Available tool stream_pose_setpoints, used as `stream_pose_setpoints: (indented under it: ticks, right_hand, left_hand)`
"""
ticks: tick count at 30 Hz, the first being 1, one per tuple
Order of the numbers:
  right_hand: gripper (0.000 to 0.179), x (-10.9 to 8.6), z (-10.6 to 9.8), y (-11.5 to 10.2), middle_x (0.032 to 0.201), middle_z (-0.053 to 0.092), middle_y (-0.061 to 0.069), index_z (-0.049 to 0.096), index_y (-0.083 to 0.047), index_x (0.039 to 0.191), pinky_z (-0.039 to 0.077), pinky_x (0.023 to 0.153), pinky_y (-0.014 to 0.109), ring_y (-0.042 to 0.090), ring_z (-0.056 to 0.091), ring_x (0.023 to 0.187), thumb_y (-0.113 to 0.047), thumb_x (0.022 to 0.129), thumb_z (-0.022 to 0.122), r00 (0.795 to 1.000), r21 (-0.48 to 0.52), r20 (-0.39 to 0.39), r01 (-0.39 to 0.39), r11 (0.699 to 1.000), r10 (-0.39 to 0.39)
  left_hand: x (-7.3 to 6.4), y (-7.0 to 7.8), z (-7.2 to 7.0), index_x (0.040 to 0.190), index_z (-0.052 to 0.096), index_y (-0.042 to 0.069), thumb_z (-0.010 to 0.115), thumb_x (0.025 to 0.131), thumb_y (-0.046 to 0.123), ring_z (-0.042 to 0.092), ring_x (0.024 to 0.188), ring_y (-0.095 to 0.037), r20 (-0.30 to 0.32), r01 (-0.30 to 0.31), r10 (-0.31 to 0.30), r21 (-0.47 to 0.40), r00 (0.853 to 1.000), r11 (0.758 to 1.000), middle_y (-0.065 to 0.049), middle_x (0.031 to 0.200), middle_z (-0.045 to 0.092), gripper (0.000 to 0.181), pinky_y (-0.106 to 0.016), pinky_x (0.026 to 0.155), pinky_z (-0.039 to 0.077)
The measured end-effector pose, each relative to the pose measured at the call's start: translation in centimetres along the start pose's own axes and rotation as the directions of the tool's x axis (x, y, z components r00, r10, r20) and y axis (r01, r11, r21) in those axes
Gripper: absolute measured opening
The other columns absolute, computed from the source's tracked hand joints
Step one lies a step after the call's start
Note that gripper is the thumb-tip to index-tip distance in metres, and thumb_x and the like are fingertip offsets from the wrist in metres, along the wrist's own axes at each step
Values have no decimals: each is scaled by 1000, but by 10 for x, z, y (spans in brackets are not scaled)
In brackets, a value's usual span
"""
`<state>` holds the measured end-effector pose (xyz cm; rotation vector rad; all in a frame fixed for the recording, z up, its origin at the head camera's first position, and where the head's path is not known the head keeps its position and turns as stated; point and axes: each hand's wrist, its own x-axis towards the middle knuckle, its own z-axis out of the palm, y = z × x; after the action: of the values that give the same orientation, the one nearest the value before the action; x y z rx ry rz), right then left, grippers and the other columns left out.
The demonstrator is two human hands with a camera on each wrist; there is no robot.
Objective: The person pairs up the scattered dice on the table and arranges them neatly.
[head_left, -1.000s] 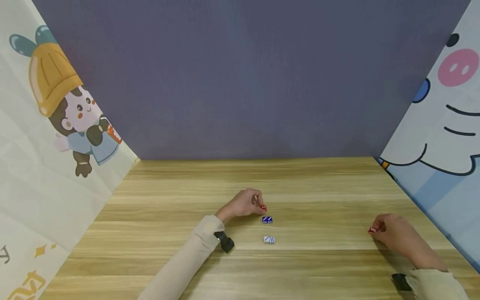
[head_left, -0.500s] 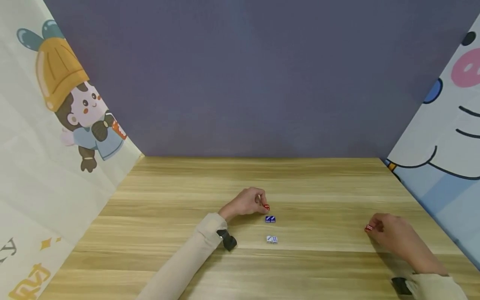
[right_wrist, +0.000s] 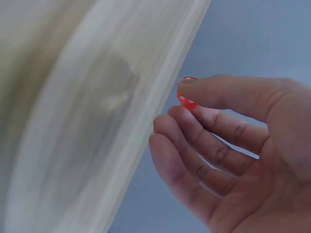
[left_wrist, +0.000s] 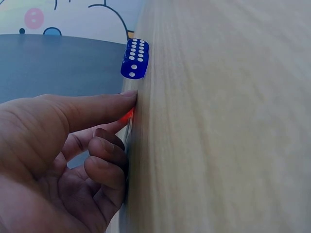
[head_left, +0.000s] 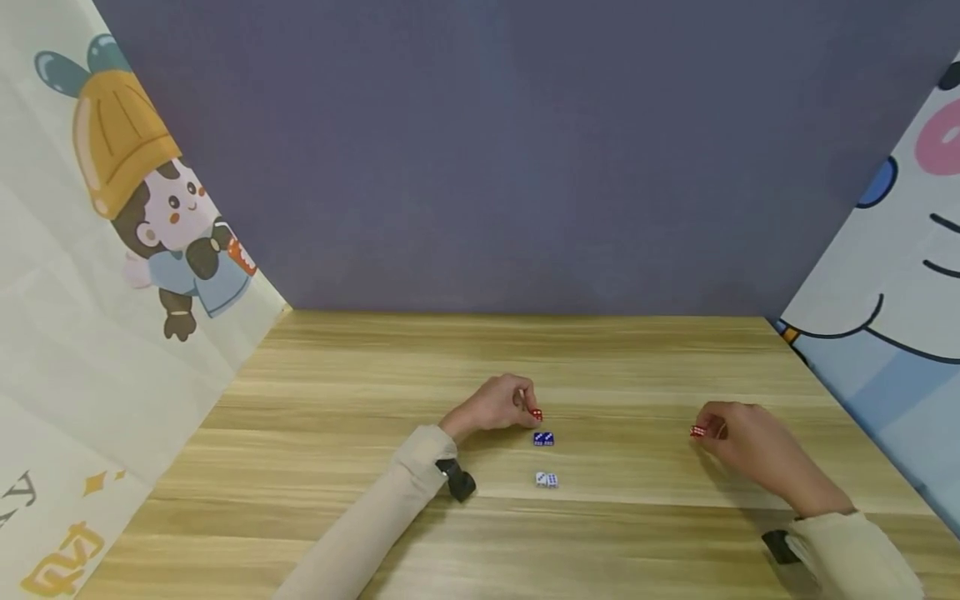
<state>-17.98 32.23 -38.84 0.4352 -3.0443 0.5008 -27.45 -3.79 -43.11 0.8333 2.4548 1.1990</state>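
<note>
My left hand (head_left: 498, 403) pinches a red die (head_left: 536, 414) with white pips between thumb and forefinger, low at the tabletop. In the left wrist view the thumb hides most of that die. Just in front of it, two blue dice (head_left: 543, 439) sit side by side, touching. Nearer to me, two white dice (head_left: 547, 480) with dark pips stand side by side as well. To the right, my right hand (head_left: 753, 442) holds another red die (head_left: 697, 431) between thumb and forefinger. The right wrist view shows this red die (right_wrist: 187, 99) partly behind the thumb, above the table.
The wooden table (head_left: 615, 550) runs back to a grey-blue panel (head_left: 480, 167). Printed cloths with cartoon figures, a left cloth (head_left: 67, 392) and a right cloth (head_left: 885, 350), hang at the sides. A dark strap device sits at each wrist.
My right hand has moved left and farther from me with its red die. The left hand keeps its place by the blue dice. The head view has turned slightly.
</note>
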Motion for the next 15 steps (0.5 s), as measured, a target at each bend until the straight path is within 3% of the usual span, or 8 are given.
stream_pose_setpoints:
  ticks: [15]
  right_hand:
    - [10, 49, 8, -50, 75, 64, -8, 70, -13, 85, 47, 58, 28, 4, 56, 66, -5, 86, 75, 981, 39, -9, 196, 980, -196]
  left_hand:
    - [1, 1, 1, 83, 67, 7, 83, 81, 10, 45, 51, -5, -3, 21, -21, -12, 1000, 1000, -1, 67, 65, 17, -20, 50, 37]
